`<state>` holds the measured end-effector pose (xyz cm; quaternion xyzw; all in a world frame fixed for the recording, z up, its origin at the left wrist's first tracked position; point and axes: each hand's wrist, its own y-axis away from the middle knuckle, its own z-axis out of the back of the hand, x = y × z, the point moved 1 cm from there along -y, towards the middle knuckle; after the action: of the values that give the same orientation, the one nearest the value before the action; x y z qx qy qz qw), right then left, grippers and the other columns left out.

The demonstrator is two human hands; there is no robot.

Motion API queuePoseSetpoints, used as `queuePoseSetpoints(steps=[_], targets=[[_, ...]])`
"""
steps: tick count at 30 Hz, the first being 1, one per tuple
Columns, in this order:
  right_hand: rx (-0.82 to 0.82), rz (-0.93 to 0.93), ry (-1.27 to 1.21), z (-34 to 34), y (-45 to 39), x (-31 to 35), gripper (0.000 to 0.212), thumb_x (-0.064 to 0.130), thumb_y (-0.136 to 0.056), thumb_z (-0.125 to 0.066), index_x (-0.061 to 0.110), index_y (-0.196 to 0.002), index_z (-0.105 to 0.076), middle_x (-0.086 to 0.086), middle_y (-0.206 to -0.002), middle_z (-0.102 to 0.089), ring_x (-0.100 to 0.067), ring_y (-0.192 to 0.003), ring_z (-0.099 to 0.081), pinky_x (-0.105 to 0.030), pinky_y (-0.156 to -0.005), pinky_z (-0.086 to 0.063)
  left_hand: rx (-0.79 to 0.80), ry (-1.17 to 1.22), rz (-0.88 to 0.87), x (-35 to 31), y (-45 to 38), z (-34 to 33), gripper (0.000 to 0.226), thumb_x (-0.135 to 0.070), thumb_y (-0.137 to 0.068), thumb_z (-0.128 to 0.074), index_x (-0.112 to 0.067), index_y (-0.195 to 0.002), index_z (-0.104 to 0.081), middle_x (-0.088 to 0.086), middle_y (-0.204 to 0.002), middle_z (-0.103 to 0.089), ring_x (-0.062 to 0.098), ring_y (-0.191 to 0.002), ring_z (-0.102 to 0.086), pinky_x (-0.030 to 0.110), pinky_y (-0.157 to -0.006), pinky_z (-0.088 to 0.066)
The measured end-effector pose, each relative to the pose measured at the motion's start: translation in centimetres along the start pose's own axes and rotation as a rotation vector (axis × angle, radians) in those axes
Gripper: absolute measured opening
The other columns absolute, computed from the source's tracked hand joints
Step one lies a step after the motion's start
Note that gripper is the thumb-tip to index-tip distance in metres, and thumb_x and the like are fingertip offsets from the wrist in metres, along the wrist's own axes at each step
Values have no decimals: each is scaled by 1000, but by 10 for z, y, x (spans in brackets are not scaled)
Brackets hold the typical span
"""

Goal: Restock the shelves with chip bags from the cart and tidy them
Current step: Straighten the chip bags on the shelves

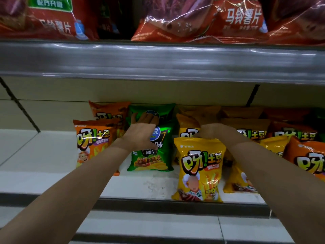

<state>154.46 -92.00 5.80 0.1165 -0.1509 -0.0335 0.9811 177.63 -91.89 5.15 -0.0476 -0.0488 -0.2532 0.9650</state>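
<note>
Chip bags stand in rows on the lower shelf (52, 152), where the left hand (140, 131) lies open and flat against the green bag (151, 155) to steady it while the right hand (213, 132) pinches the top of the front yellow bag (198, 171), apparently squaring it upright.

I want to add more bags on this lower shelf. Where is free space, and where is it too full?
The bare white shelf left of the orange bag is free. A smaller patch lies in front of the green bag, between the left hand and the yellow bag. Right of the yellow bag, around the right hand, bags overlap and crowd.
</note>
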Motion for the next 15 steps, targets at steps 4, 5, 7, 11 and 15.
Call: queuePoseSetpoints(steps=[4, 5, 7, 11, 15], targets=[[-52, 65, -81, 12, 27, 14, 64, 50, -92, -55, 24, -146, -31, -12, -148, -35, -32, -137, -34, -38, -102, -34, -8, 13, 3, -2, 1, 3, 87, -50, -77, -73, -13, -142, -29, 10, -146, -28, 28, -141, -20, 55, -117, -5], [-80, 96, -84, 13, 36, 16, 62, 55, -91, -53, 24, -142, -36, -12, -141, -42, -32, -133, -40, -36, -96, -36, 7, 19, 23, -2, 1, 2, 90, -50, -78, -72, -13, -146, -25, 11, -149, -25, 28, -143, -17, 55, -116, -3], [12, 117, 25, 12, 52, 19, 64, 64, -85, -54, 22, -132, -45, -9, -131, -51, -29, -129, -44, -34, -91, -35, 54, 14, 67, -2, -1, 2, 97, -52, -80, -69, -12, -151, -16, 13, -155, -18, 29, -145, -14, 55, -116, -1], [108, 133, 265, -1, 69, 10, 91, 59, -76, -69, 24, -148, -27, -8, -153, -27, -28, -143, -18, -44, -113, -16, 210, -7, 110, -8, -6, 7, 110, -60, -77, -69, -14, -154, -4, 12, -159, -11, 32, -147, -10, 57, -115, -2], [135, 181, 252, -9, 77, 7, 92, 46, -77, -75, 26, -147, -20, -8, -156, -24, -29, -144, -16, -50, -114, -13, 273, -19, 121, -8, -5, 7, 108, -56, -74, -73, -17, -154, -11, 6, -155, -30, 32, -145, -17, 59, -115, -7]])
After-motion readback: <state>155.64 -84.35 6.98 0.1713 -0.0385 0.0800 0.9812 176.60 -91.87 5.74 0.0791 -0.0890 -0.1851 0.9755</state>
